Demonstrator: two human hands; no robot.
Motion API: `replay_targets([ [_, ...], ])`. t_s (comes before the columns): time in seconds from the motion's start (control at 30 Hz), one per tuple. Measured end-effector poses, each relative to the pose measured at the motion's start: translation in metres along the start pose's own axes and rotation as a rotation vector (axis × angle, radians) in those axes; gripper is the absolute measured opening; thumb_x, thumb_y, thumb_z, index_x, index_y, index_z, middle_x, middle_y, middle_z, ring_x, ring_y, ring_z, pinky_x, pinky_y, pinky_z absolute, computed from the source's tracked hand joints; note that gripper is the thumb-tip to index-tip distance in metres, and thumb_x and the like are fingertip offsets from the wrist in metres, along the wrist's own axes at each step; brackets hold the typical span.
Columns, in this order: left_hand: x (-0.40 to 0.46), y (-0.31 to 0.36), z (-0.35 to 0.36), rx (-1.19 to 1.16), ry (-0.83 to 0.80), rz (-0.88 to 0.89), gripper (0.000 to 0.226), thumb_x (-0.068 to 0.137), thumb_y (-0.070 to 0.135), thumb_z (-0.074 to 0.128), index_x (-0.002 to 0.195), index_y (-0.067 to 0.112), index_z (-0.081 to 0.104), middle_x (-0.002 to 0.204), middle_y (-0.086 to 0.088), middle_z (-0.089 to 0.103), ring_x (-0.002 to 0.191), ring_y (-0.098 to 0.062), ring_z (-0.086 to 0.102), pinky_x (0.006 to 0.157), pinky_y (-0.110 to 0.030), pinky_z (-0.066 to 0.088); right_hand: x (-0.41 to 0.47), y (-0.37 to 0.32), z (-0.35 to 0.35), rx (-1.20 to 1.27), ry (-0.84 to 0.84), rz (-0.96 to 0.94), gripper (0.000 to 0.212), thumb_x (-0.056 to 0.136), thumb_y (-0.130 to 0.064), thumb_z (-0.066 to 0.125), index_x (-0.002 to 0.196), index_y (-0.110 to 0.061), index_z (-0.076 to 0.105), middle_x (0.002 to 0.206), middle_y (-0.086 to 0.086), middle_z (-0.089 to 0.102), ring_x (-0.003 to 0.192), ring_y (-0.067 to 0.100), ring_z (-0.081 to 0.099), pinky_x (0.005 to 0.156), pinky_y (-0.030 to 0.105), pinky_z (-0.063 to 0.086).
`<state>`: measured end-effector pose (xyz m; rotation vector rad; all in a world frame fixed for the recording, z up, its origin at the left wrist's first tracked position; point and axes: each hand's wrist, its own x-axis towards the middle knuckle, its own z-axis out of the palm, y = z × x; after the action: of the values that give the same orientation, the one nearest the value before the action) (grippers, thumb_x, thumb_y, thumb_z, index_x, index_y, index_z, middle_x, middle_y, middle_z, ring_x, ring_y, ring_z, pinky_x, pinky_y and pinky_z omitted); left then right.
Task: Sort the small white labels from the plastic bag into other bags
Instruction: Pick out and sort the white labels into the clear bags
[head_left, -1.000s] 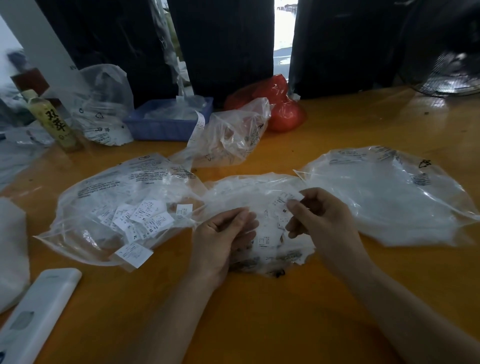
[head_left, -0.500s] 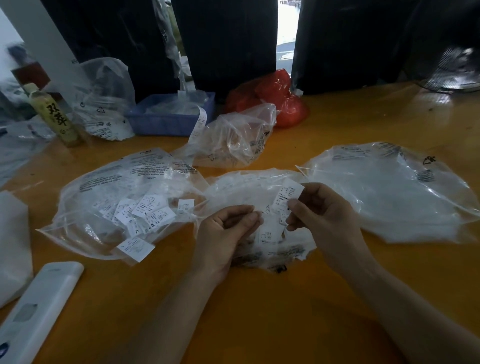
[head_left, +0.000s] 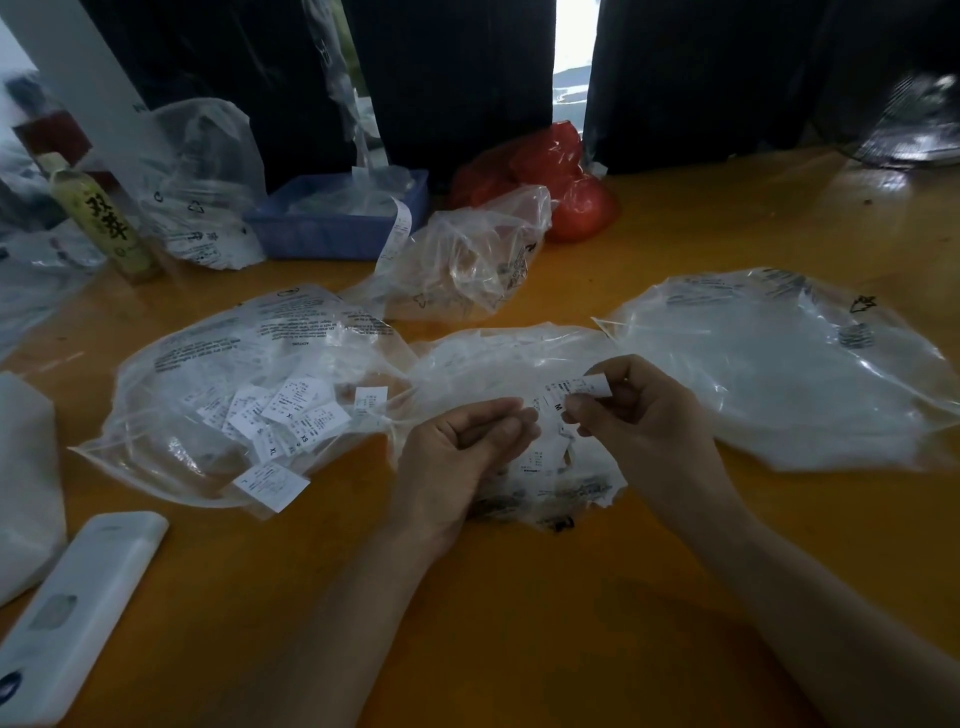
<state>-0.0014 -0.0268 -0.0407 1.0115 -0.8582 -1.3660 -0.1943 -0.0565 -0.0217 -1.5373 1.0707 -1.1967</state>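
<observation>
Three clear plastic bags lie side by side on the orange table (head_left: 519, 623). The left bag (head_left: 249, 332) holds several small white labels (head_left: 291, 410), and one label (head_left: 270, 486) lies at its front edge. My left hand (head_left: 457, 452) is curled at the near edge of the crumpled middle bag (head_left: 493, 353) and seems to pinch its plastic. My right hand (head_left: 644, 431) pinches a white label marked M (head_left: 574, 389) just above that bag. More labels show through the middle bag under my hands. The right bag (head_left: 779, 374) lies flat and looks empty.
A white remote-like device (head_left: 78, 608) lies at the near left beside a white bag (head_left: 21, 483). Further back stand a bottle (head_left: 104, 223), a blue tray (head_left: 332, 223), a crumpled clear bag (head_left: 467, 260) and a red bag (head_left: 561, 176). A fan (head_left: 919, 130) sits far right.
My right hand has lifted a label out of the middle bag and turned it up between thumb and finger. My left hand stayed at the bag's edge.
</observation>
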Motion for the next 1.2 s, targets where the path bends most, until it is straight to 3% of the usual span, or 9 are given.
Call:
replay_targets([
  [0.17, 0.000, 0.000, 0.001, 0.009, -0.016, 0.010, 0.022, 0.081, 0.014, 0.078, 0.101, 0.022, 0.086, 0.110, -0.015, 0.080, 0.105, -0.027, 0.078, 0.087, -0.025, 0.061, -0.003, 0.002, 0.003, -0.115, 0.009, -0.043, 0.016, 0.092, -0.020, 0.074, 0.097, -0.031, 0.063, 0.091, -0.010, 0.075, 0.087, 0.008, 0.073, 0.077, 0.025, 0.060],
  [0.47, 0.000, -0.001, 0.002, 0.037, 0.036, 0.018, 0.023, 0.078, 0.017, 0.079, 0.099, 0.026, 0.086, 0.107, -0.013, 0.081, 0.102, -0.024, 0.079, 0.085, -0.023, 0.061, 0.000, 0.010, 0.005, -0.273, -0.015, -0.019, 0.009, 0.095, -0.034, 0.070, 0.097, -0.037, 0.062, 0.088, -0.014, 0.074, 0.083, 0.002, 0.070, 0.069, 0.017, 0.054],
  [0.6, 0.001, -0.002, 0.001, 0.050, 0.053, 0.017, 0.023, 0.077, 0.019, 0.080, 0.099, 0.025, 0.086, 0.104, -0.013, 0.081, 0.098, -0.023, 0.079, 0.082, -0.024, 0.062, 0.000, 0.009, 0.005, -0.332, -0.003, -0.044, 0.015, 0.096, -0.031, 0.070, 0.091, -0.041, 0.061, 0.084, -0.023, 0.069, 0.074, -0.002, 0.067, 0.061, 0.009, 0.048],
  [0.8, -0.002, -0.002, 0.000, 0.226, 0.055, 0.083, 0.021, 0.082, 0.029, 0.080, 0.102, 0.027, 0.085, 0.105, -0.002, 0.082, 0.094, -0.021, 0.080, 0.074, -0.026, 0.064, 0.000, 0.009, 0.006, -0.454, -0.115, -0.046, 0.023, 0.096, -0.036, 0.069, 0.078, -0.039, 0.056, 0.072, -0.015, 0.062, 0.074, 0.002, 0.064, 0.063, 0.016, 0.047],
  [0.9, -0.004, 0.000, 0.000, 0.304, 0.056, 0.112, 0.019, 0.084, 0.033, 0.079, 0.101, 0.036, 0.084, 0.102, 0.003, 0.082, 0.093, -0.016, 0.079, 0.071, -0.026, 0.064, 0.000, 0.011, 0.007, -0.460, -0.106, -0.043, 0.005, 0.098, -0.037, 0.065, 0.094, -0.037, 0.064, 0.081, -0.017, 0.066, 0.077, -0.001, 0.063, 0.064, 0.016, 0.048],
  [0.97, -0.004, 0.000, -0.001, 0.326, 0.067, 0.109, 0.018, 0.086, 0.033, 0.078, 0.101, 0.040, 0.084, 0.098, 0.003, 0.082, 0.090, -0.015, 0.079, 0.069, -0.026, 0.064, 0.000, 0.012, 0.007, -0.412, -0.034, -0.047, 0.013, 0.098, -0.033, 0.067, 0.109, -0.038, 0.063, 0.087, -0.017, 0.068, 0.079, -0.002, 0.064, 0.066, 0.015, 0.053],
  [1.07, -0.004, 0.000, -0.001, 0.326, 0.073, 0.091, 0.018, 0.089, 0.030, 0.079, 0.102, 0.042, 0.083, 0.099, 0.004, 0.082, 0.090, -0.014, 0.079, 0.066, -0.026, 0.064, -0.002, 0.012, 0.009, -0.394, 0.040, -0.095, 0.017, 0.095, -0.026, 0.071, 0.107, -0.035, 0.062, 0.086, -0.017, 0.069, 0.079, -0.002, 0.067, 0.069, 0.014, 0.054],
  [1.2, -0.004, -0.001, 0.000, 0.328, 0.060, 0.087, 0.019, 0.087, 0.035, 0.079, 0.105, 0.038, 0.083, 0.107, 0.007, 0.082, 0.092, -0.012, 0.079, 0.064, -0.027, 0.064, -0.006, 0.012, 0.013, -0.442, -0.045, -0.141, 0.012, 0.095, -0.031, 0.069, 0.107, -0.031, 0.072, 0.089, -0.021, 0.070, 0.081, -0.002, 0.068, 0.073, 0.017, 0.056],
])
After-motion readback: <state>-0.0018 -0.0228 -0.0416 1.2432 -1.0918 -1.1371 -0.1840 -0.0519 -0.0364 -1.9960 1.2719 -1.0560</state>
